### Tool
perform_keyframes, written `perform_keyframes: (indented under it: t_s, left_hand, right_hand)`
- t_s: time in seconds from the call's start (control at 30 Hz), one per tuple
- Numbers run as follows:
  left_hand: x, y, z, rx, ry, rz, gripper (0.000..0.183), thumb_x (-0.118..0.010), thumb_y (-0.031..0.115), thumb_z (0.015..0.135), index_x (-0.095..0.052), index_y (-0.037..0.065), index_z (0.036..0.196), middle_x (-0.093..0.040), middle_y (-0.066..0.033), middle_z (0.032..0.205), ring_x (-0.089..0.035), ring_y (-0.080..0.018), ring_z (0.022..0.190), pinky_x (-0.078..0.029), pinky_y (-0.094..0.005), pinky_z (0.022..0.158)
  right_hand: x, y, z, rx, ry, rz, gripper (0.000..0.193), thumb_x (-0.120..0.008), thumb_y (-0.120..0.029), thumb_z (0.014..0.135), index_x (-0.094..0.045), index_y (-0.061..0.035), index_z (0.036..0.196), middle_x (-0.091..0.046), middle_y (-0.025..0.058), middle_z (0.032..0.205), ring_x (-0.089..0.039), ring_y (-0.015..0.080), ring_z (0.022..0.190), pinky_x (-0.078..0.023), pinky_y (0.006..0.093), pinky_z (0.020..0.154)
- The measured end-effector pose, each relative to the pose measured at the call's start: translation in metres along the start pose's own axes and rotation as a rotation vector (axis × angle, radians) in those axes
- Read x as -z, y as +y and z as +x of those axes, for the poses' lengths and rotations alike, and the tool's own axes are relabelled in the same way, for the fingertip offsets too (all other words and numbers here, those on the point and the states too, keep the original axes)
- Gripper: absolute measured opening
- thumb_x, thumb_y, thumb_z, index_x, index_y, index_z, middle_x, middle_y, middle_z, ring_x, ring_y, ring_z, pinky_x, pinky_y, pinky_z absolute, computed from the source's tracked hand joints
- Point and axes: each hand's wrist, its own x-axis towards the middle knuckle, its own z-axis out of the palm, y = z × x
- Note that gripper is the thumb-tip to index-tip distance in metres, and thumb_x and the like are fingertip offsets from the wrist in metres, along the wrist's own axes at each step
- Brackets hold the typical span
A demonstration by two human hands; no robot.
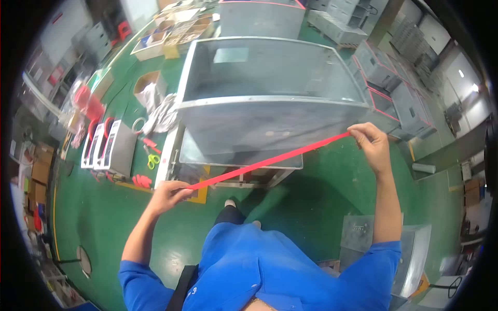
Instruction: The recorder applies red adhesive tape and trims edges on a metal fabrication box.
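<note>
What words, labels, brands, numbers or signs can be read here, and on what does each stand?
None can be read.
Blue shirt: small pale mark, too small.
White units: front panels too blurred.
Grey panel, lower right: dark marks too blurred.
Red strip between left hand and right hand: no lettering visible.

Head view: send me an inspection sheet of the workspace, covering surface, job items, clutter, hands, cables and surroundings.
Surface: green floor; an open grey metal box stands ahead of the person.
Job items: red strip drawn taut, rising to the right; contact with the box cannot be told.
Clutter: green-handled scissors, white bundle and upright devices at left.
Hands: left hand pinches the strip's lower end, right hand its upper end.
Cables: none certain; the bundle may be cord or cloth.
Surroundings: grey boxes with red edging at right.
</note>
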Motion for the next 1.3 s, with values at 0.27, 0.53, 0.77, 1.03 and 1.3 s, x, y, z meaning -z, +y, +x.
perform_keyframes:
  t_s: [0.27, 0.53, 0.77, 1.03, 1.3]
  left_hand:
    - [0.08, 0.038, 0.069, -0.198, 0.181, 0.158, 0.009, -0.06, 0.003, 0.08, -0.062, -0.003, 0.085, -0.061, -0.0055, 0.067, -0.056, -0.0078, 0.057, -0.044, -0.0211, 0.051]
    - [0.101, 0.066, 0.147, -0.15, 0.353, -0.186, 0.01, -0.055, 0.009, 0.084, -0.057, 0.0, 0.08, -0.054, 0.0001, 0.065, -0.047, -0.0067, 0.054, -0.039, -0.0209, 0.052]
    - [0.097, 0.065, 0.159, -0.01, 0.415, -0.463, 0.011, -0.057, 0.008, 0.083, -0.058, -0.001, 0.089, -0.054, -0.0006, 0.066, -0.045, -0.006, 0.051, -0.037, -0.0191, 0.045]
    - [0.069, 0.084, 0.151, 0.051, 0.524, -0.406, 0.007, -0.059, 0.009, 0.082, -0.053, 0.006, 0.081, -0.053, 0.0007, 0.068, -0.049, -0.0057, 0.057, -0.038, -0.0173, 0.047]
    - [0.059, 0.078, 0.144, 0.097, 0.55, -0.503, 0.007, -0.059, 0.011, 0.083, -0.054, 0.006, 0.082, -0.053, 0.0011, 0.068, -0.049, -0.0044, 0.057, -0.036, -0.0178, 0.048]
  right_hand:
    - [0.072, 0.03, 0.057, -0.136, 0.133, 0.082, 0.016, -0.062, -0.01, 0.08, -0.055, -0.0005, 0.09, -0.055, 0.0013, 0.071, -0.05, 0.0062, 0.059, -0.04, 0.0198, 0.053]
    - [0.083, 0.057, 0.102, -0.305, 0.062, 0.035, 0.01, -0.06, -0.017, 0.082, -0.055, -0.0088, 0.085, -0.054, -0.0007, 0.073, -0.049, 0.0064, 0.063, -0.04, 0.0201, 0.055]
    - [0.088, 0.106, 0.123, -0.359, -0.026, 0.189, 0.014, -0.06, -0.017, 0.082, -0.055, -0.0064, 0.09, -0.054, -0.0009, 0.072, -0.05, 0.0065, 0.063, -0.042, 0.0206, 0.054]
    - [0.103, 0.132, 0.138, -0.466, -0.057, 0.327, 0.016, -0.064, -0.013, 0.079, -0.054, -0.002, 0.085, -0.058, 0.0057, 0.073, -0.056, 0.0114, 0.063, -0.047, 0.0239, 0.053]
    - [0.12, 0.153, 0.146, -0.467, -0.162, 0.236, 0.019, -0.064, -0.017, 0.078, -0.057, -0.0006, 0.085, -0.059, 0.0073, 0.076, -0.057, 0.0127, 0.065, -0.047, 0.0244, 0.055]
